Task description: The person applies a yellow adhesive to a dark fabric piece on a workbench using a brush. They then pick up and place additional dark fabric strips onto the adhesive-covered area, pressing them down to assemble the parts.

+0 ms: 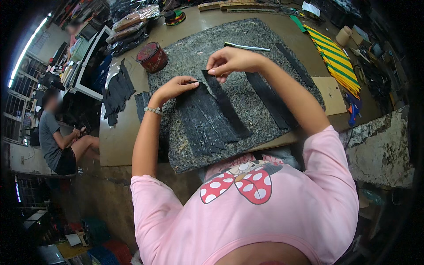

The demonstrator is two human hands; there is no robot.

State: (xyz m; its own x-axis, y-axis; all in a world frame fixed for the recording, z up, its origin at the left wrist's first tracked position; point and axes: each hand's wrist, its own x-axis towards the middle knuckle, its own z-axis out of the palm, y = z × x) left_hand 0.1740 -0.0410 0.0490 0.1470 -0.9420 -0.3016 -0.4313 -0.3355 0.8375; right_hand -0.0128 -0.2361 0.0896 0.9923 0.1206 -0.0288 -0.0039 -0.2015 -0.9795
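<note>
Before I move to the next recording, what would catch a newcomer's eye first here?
Probably the person's pink shirt, with its red polka-dot bow print, across the lower middle. Above it, the right hand pinches the upper end of a black strip, and the left hand touches the black strips beside it, on a speckled grey mat. The yellow-and-green striped material at upper right also stands out.

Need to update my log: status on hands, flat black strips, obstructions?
Left hand touching fanned flat black strips. Right hand pinching one long black strip. Slim white tool near right hand.
</note>
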